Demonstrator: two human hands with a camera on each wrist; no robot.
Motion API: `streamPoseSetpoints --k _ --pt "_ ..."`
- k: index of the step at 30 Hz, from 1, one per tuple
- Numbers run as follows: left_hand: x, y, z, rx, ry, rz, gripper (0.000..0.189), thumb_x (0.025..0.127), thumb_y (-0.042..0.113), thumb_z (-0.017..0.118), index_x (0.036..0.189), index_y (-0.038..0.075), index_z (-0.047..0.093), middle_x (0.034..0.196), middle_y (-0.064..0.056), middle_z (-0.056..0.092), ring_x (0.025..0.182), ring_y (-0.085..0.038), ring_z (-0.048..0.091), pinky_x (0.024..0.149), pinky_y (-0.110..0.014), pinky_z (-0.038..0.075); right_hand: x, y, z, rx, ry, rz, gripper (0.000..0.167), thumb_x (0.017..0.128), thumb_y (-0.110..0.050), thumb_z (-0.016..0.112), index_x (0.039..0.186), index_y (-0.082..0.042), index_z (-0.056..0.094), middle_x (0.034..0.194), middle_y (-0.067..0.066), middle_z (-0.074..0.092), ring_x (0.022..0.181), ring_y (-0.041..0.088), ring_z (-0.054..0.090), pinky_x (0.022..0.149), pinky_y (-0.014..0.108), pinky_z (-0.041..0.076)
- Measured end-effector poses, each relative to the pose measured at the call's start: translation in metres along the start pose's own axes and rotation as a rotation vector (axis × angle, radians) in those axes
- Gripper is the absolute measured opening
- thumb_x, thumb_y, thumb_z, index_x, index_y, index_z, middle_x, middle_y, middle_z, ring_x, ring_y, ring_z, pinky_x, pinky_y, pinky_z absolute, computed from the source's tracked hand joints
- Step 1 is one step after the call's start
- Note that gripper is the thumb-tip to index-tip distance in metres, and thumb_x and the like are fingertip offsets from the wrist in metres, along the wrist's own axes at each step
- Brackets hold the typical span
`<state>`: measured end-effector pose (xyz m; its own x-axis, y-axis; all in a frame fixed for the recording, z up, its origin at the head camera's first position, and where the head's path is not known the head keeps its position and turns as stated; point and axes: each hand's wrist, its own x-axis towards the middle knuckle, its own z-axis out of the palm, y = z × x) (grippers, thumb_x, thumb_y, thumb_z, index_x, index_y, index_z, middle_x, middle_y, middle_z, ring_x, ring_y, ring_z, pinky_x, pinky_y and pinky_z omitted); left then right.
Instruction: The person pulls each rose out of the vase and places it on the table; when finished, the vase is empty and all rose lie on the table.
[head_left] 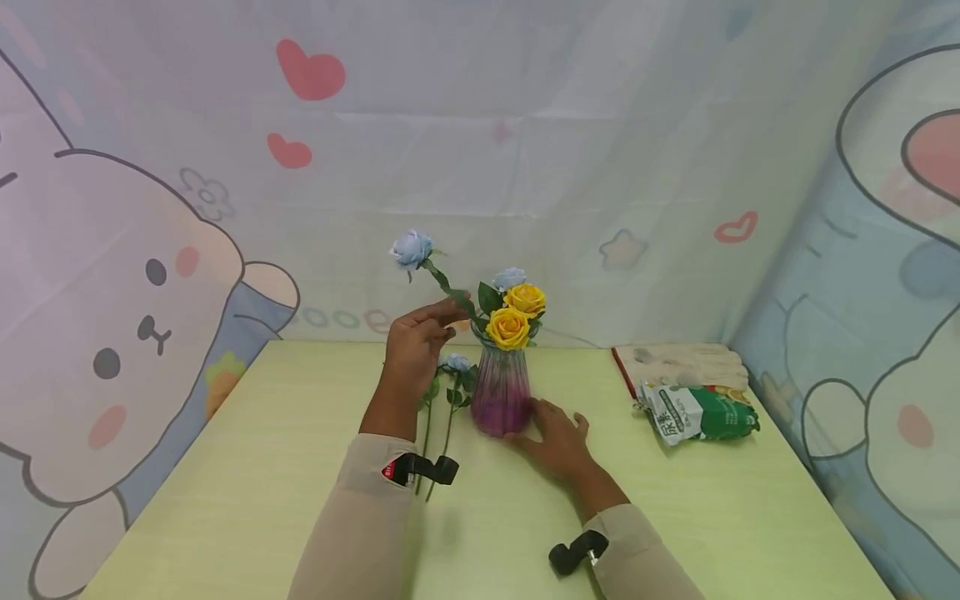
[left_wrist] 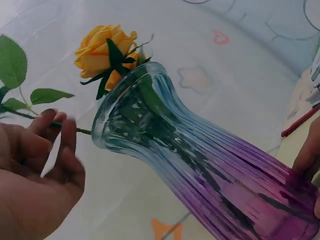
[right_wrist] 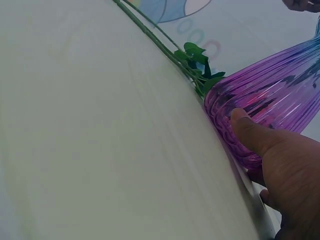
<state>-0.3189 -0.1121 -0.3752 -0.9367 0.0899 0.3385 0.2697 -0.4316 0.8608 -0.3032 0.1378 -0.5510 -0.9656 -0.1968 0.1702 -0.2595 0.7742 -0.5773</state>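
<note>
A ribbed glass vase (head_left: 501, 396), clear blue at the top and purple below, stands upright on the table. Two yellow roses (head_left: 510, 327) and a light blue rose (head_left: 510, 278) show above its mouth. My left hand (head_left: 417, 346) pinches the stem of another blue rose (head_left: 412, 249), which leans out to the left. In the left wrist view that green stem (left_wrist: 84, 131) runs from the fingers into the vase mouth. Low on the vase, my right hand (head_left: 558, 442) grips the purple base, thumb (right_wrist: 250, 131) on the near side in the right wrist view.
Left of the vase, artificial flowers lie on the table, a blue bloom (head_left: 456, 362) and green stems (head_left: 442, 442) among them. At the back right are pale gloves (head_left: 686, 365) and a green and white packet (head_left: 701, 412). A printed curtain (head_left: 480, 167) hangs behind.
</note>
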Motion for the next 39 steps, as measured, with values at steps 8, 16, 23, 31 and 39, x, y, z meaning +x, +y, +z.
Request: streamPoseSetpoints --k 8,16,23,31,39 --pt "0.005 -0.011 0.015 0.122 0.141 0.209 0.018 0.099 -0.01 0.073 0.112 -0.005 0.084 0.111 -0.001 0.084 0.108 -0.013 0.081 0.109 -0.031 0.059 0.001 -0.002 -0.001 0.013 -0.001 0.01 0.086 0.1 -0.065 0.069 0.164 -0.011 0.049 0.166 0.011 0.055 0.16 0.035 0.045 0.128 0.077 0.011" --pt "0.006 -0.015 0.022 0.066 0.226 0.231 0.018 0.096 -0.014 0.074 0.112 -0.022 0.074 0.113 -0.005 0.084 0.098 -0.014 0.083 0.104 -0.031 0.063 0.0 -0.002 0.0 0.013 -0.005 0.013 0.086 0.1 -0.065 0.07 0.164 -0.011 0.049 0.167 0.011 0.055 0.16 0.036 0.045 0.128 0.077 0.011" --pt "0.005 -0.014 0.017 0.015 0.286 0.286 0.014 0.098 -0.012 0.073 0.108 -0.009 0.082 0.106 -0.002 0.084 0.098 -0.017 0.084 0.106 -0.036 0.062 -0.001 -0.003 -0.001 0.014 -0.008 0.014 0.087 0.1 -0.065 0.069 0.165 -0.011 0.049 0.167 0.012 0.055 0.16 0.037 0.045 0.128 0.077 0.011" --pt "0.002 -0.009 0.008 -0.058 0.444 0.252 0.015 0.097 -0.006 0.078 0.104 0.004 0.086 0.1 0.0 0.084 0.104 -0.019 0.082 0.121 -0.039 0.052 -0.001 -0.002 -0.001 0.015 -0.012 0.018 0.087 0.1 -0.065 0.069 0.165 -0.011 0.049 0.167 0.011 0.054 0.161 0.036 0.044 0.128 0.077 0.01" --pt "-0.002 -0.006 -0.004 -0.2 0.549 0.226 0.015 0.1 -0.005 0.075 0.103 0.005 0.086 0.104 -0.004 0.081 0.103 -0.019 0.082 0.123 -0.039 0.049 0.0 0.002 0.0 0.002 0.002 -0.002 0.088 0.1 -0.068 0.068 0.165 -0.011 0.049 0.166 0.011 0.056 0.159 0.035 0.046 0.127 0.078 0.012"
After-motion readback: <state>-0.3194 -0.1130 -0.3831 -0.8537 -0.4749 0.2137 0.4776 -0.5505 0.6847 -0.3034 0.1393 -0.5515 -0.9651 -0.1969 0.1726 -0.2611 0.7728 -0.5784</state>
